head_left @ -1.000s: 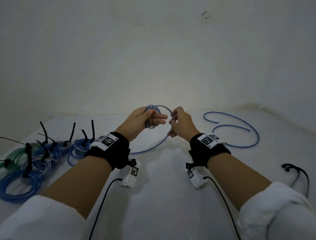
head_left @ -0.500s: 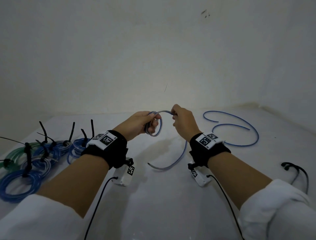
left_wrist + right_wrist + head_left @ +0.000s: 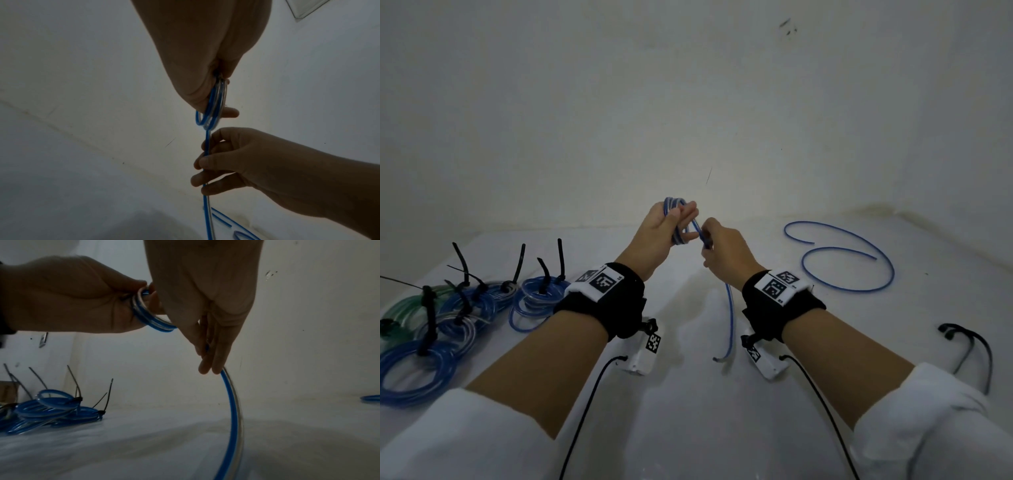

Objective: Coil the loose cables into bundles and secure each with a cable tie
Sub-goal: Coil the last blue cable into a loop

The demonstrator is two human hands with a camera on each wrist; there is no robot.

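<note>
My left hand (image 3: 661, 229) is raised above the white table and grips a small coil of blue cable (image 3: 677, 219) between thumb and fingers. The coil (image 3: 213, 110) shows edge-on in the left wrist view, and as stacked loops (image 3: 150, 316) in the right wrist view. My right hand (image 3: 717, 246) sits just right of it and pinches the cable's loose tail (image 3: 728, 315). That tail (image 3: 234, 410) hangs down in a curve, its free end near the table. In the left wrist view the right hand's fingers (image 3: 213, 162) curl around the tail.
Several tied bundles (image 3: 448, 315) of blue and green cable with black ties sticking up lie at the left. A loose blue cable (image 3: 859, 267) curls on the table at the right. Black cable ties (image 3: 972, 346) lie near the right edge. A white wall stands close behind.
Both hands have risen and the left hand has turned the coil upright. The tail has been drawn up and now hangs nearly straight below my right hand.
</note>
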